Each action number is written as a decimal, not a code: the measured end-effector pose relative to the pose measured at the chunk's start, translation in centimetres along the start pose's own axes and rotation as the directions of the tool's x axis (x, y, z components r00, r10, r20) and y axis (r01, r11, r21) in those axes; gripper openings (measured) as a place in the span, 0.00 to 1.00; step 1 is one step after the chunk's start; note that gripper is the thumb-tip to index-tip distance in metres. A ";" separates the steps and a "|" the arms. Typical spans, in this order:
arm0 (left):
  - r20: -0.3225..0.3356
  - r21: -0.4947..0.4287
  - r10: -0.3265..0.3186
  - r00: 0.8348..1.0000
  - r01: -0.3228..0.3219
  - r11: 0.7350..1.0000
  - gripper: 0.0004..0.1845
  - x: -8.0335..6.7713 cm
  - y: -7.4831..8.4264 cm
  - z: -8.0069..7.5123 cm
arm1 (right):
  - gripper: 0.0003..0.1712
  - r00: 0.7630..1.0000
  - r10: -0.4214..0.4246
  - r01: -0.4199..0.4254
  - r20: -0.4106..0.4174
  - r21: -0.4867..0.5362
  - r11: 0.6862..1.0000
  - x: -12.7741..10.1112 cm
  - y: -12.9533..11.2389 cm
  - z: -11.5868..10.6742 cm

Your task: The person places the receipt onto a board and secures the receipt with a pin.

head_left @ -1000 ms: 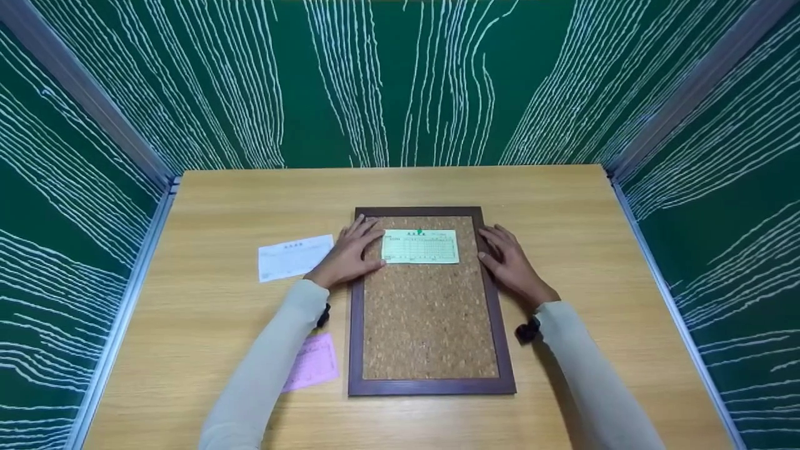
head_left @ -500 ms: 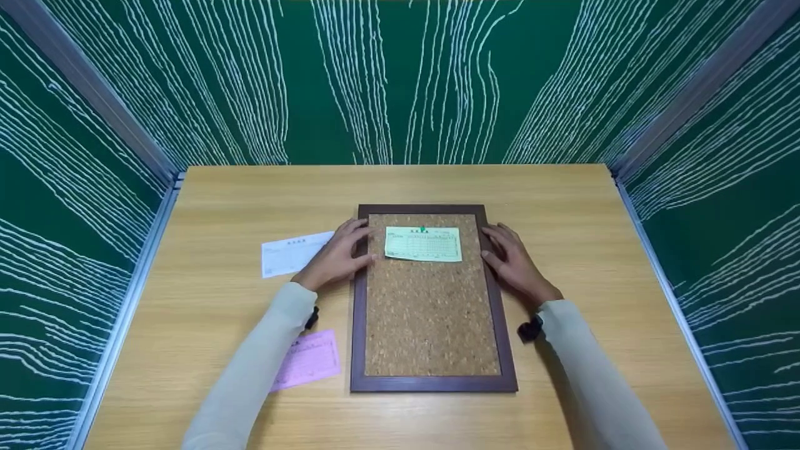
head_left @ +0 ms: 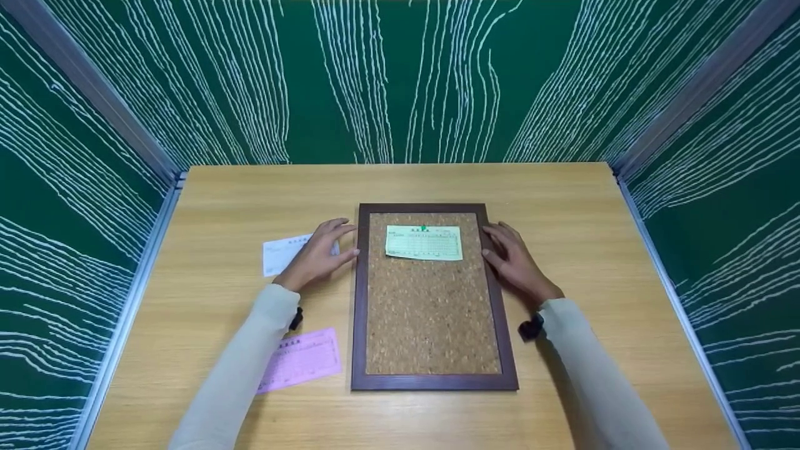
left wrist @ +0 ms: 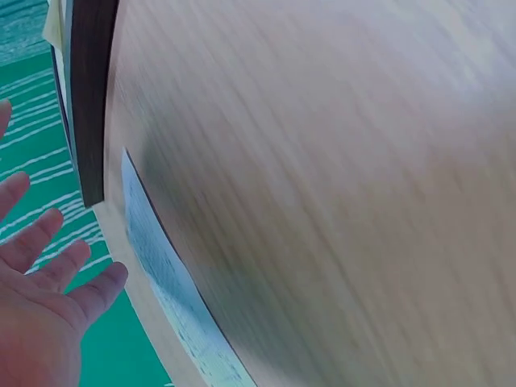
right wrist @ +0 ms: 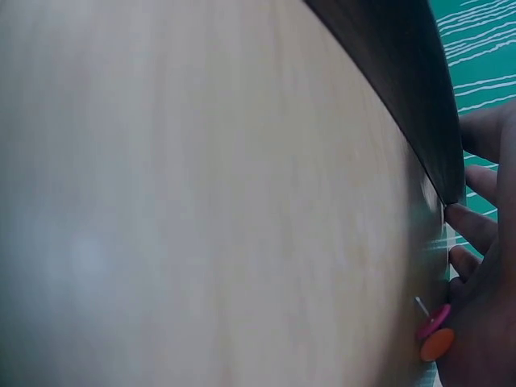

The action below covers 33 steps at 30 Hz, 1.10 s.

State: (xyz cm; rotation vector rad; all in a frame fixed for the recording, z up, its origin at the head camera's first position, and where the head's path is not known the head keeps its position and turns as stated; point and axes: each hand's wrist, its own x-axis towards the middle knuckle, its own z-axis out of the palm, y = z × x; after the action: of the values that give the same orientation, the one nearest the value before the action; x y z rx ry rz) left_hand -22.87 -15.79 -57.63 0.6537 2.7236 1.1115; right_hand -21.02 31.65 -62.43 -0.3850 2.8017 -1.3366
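A corkboard [head_left: 431,312] with a dark brown frame lies upright on the table, and a green pushpin [head_left: 423,228] fixes a pale green printed slip [head_left: 424,244] near its top. Just off its left edge, my left hand [head_left: 319,250] has its fingers spread and holds nothing, covering part of a white slip [head_left: 284,253]. My right hand [head_left: 514,259] rests its fingertips and thumb at the right frame edge. Close by its palm show a pink pushpin [right wrist: 434,321] and an orange pushpin [right wrist: 438,344]; I cannot tell whether the hand holds them.
A pink printed slip [head_left: 306,359] lies left of the board's lower half, partly under the left sleeve [head_left: 237,375]. Green walls [head_left: 437,81] with wavy white lines border the wooden table [head_left: 281,194] at the back and sides.
My left hand has drawn left, off the board, uncovering its left frame edge and more of the pink slip. The right hand stays at the right edge.
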 end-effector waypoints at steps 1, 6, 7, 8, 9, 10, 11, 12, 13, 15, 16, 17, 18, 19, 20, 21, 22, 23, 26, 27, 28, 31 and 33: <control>-0.004 0.002 -0.001 1.000 0.001 1.000 0.33 -0.1 -0.2 -0.1 | 0.32 1.000 -0.004 0.004 -0.002 0.001 1.000 0.0 0.0 0.0; -0.016 0.006 -0.024 1.000 0.024 1.000 0.32 -0.7 -0.9 -0.3 | 0.32 0.999 -0.028 0.028 -0.016 0.005 1.000 0.0 0.3 0.0; -0.016 0.006 -0.032 0.999 0.032 0.999 0.32 -0.8 -1.0 -0.3 | 0.32 0.999 -0.032 0.032 -0.018 0.006 0.999 0.0 0.4 0.0; -0.015 0.005 -0.042 0.999 0.042 0.999 0.32 -0.9 -1.1 -0.3 | 0.32 0.999 -0.033 0.034 -0.020 0.006 0.999 0.0 0.4 0.0; -0.013 0.005 -0.049 0.999 0.049 0.999 0.32 -1.1 -1.2 -0.4 | 0.32 0.999 -0.034 0.034 -0.021 0.007 0.999 0.0 0.5 0.0; -0.014 0.008 -0.049 0.999 0.049 0.999 0.32 -1.2 -1.3 -0.5 | 0.32 0.999 -0.036 0.036 -0.020 0.006 0.999 0.0 0.5 0.0; -0.015 0.014 -0.047 0.999 0.047 0.999 0.32 -1.3 -1.4 -0.5 | 0.32 0.999 -0.034 0.034 -0.017 0.006 0.999 0.0 0.5 0.0; -0.017 0.020 -0.042 0.999 0.042 0.999 0.32 -1.5 -1.5 -0.6 | 0.33 0.999 -0.031 0.031 -0.014 0.007 0.999 0.0 0.5 0.1; -0.022 0.026 -0.031 0.999 0.031 0.999 0.32 -1.6 -1.6 -0.7 | 0.33 0.999 -0.030 0.030 -0.011 0.005 1.000 0.0 0.5 0.1; -0.034 0.035 -0.008 0.999 0.009 0.999 0.32 -1.9 -1.7 -0.9 | 0.33 1.000 -0.026 0.026 -0.007 0.004 1.000 0.1 0.6 0.1; -0.042 0.039 0.004 0.999 -0.002 0.999 0.31 -2.0 -1.7 -1.0 | 0.33 1.000 -0.025 0.025 -0.005 0.003 1.000 0.1 0.5 0.1; -0.047 0.037 0.006 0.999 -0.005 0.999 0.31 -2.2 -1.8 -1.1 | 0.33 1.000 -0.025 0.025 -0.004 0.003 1.000 0.1 0.5 0.1; -0.051 0.036 0.006 0.999 -0.004 0.999 0.31 -2.4 -1.9 -1.2 | 0.33 1.000 -0.025 0.025 -0.004 0.002 1.000 0.2 0.5 0.2; -0.056 0.035 0.007 0.998 -0.005 0.999 0.31 -2.5 -1.9 -1.3 | 0.33 1.000 -0.024 0.024 -0.004 0.000 1.000 0.2 0.5 0.2; -0.059 0.034 0.004 0.998 -0.002 0.999 0.31 -2.6 -2.0 -1.4 | 0.33 1.000 -0.023 0.023 -0.004 -0.001 1.000 0.2 0.6 0.2; -0.061 0.033 0.000 0.998 0.002 0.999 0.31 -2.8 -2.2 -1.4 | 0.33 1.000 -0.024 0.024 -0.005 -0.002 1.000 0.2 0.6 0.1; -0.063 0.035 -0.002 0.998 0.005 0.999 0.31 -2.9 -2.3 -1.5 | 0.32 1.000 -0.024 0.024 -0.006 -0.003 1.000 0.2 0.6 0.1; -0.067 0.037 -0.005 0.998 0.008 0.999 0.30 -3.0 -2.4 -1.6 | 0.32 1.000 -0.024 0.024 -0.007 -0.004 1.000 0.2 0.7 0.1; -0.086 0.042 -0.004 0.996 0.008 0.999 0.30 -3.2 -2.9 -1.7 | 0.32 1.000 -0.028 0.028 -0.009 -0.002 1.000 0.2 0.7 0.1; -0.091 0.042 -0.008 0.996 0.012 0.999 0.30 -3.4 -3.1 -1.8 | 0.32 1.000 -0.029 0.029 -0.010 0.000 1.000 0.2 0.7 0.1; -0.094 0.042 -0.016 0.995 0.020 0.999 0.30 -3.5 -3.2 -1.9 | 0.32 1.000 -0.030 0.030 -0.009 0.001 1.000 0.1 0.7 0.1; -0.090 0.040 -0.050 0.995 0.054 0.998 0.30 -4.0 -3.5 -2.1 | 0.32 0.999 -0.031 0.031 -0.009 0.002 1.000 0.1 0.6 0.1; -0.080 0.039 -0.070 0.994 0.073 0.997 0.30 -4.3 -3.6 -2.3 | 0.33 0.999 -0.031 0.031 -0.009 0.001 1.000 0.1 0.7 0.1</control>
State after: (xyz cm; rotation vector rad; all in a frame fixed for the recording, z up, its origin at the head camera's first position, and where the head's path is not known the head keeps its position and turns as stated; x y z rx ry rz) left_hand -20.90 -21.39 -58.69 0.5247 2.8191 1.0886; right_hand -21.24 31.98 -62.97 -0.4256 2.8130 -1.3495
